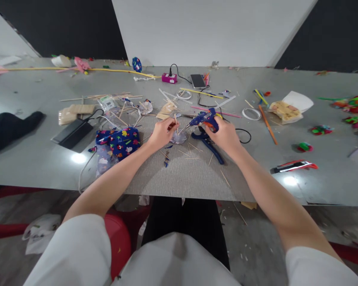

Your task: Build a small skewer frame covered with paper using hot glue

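Stick (176, 121) of thin wood is in our left hand (163, 134), and the fingers there are pinched together on it. In our view the stick goes up and down, with just a little lean. Its low end is near a pale round thing (179, 138) on the desk (47, 171), but we cannot tell if the two touch. Our right hand (225, 135) has its fingers wrapped around the handle of a blue glue gun (203, 117). The glue gun lies across our view, not up and down like the stick. Its thin tip points left and a bit down, toward the stick and the pale round thing. So the stick is to the left of the tip, and we see a small gap between them. The left hand is the near one, as it holds the stick; the right hand is farther off, with the front of the glue gun in between. Blue cutters (213, 148) lie below the glue gun, their handles slanting toward us. Small sticks (191, 158) lie loose on our side of the pale round thing.
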`<state>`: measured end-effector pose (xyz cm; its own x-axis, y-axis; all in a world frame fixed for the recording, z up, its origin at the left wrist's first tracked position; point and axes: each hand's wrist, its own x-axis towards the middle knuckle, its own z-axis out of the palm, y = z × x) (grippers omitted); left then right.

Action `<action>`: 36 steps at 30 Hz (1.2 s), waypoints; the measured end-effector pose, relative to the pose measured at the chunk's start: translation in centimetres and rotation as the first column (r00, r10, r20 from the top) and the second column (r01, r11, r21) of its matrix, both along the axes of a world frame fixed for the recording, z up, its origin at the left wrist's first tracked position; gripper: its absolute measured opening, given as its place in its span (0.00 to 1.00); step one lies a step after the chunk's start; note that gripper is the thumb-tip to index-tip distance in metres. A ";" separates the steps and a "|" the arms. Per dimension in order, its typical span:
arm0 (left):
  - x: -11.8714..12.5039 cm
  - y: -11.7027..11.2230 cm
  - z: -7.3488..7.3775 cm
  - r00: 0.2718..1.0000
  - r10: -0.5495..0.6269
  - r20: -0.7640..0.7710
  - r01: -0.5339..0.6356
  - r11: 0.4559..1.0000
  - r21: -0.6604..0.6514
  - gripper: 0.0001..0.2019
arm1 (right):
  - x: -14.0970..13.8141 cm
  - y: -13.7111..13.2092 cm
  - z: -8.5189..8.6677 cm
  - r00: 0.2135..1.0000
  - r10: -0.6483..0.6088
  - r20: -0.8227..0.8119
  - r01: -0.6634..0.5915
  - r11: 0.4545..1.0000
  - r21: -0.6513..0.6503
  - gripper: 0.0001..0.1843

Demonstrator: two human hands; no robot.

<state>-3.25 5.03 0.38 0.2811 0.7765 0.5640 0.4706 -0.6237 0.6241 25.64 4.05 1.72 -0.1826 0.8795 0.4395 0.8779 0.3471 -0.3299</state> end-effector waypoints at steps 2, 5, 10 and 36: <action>0.0 0.0 0.0 1.000 -0.012 0.005 0.012 1.000 0.004 0.06 | 0.6 0.5 -0.2 0.994 -0.094 -0.055 0.093 0.996 -0.013 0.24; 0.0 -0.1 0.0 1.000 -0.014 0.010 0.014 1.000 -0.005 0.06 | 1.4 1.5 -0.9 0.980 -0.174 -0.095 0.171 0.984 -0.039 0.27; 0.0 -0.1 0.1 1.000 -0.023 0.015 0.024 1.000 -0.013 0.05 | 1.9 2.5 -1.7 0.986 -0.164 0.009 0.164 0.984 -0.066 0.22; -0.1 -0.1 0.2 1.000 0.000 -0.027 0.000 1.000 0.014 0.07 | -5.9 -6.5 -1.2 0.876 0.285 0.388 -0.241 0.958 -0.158 0.09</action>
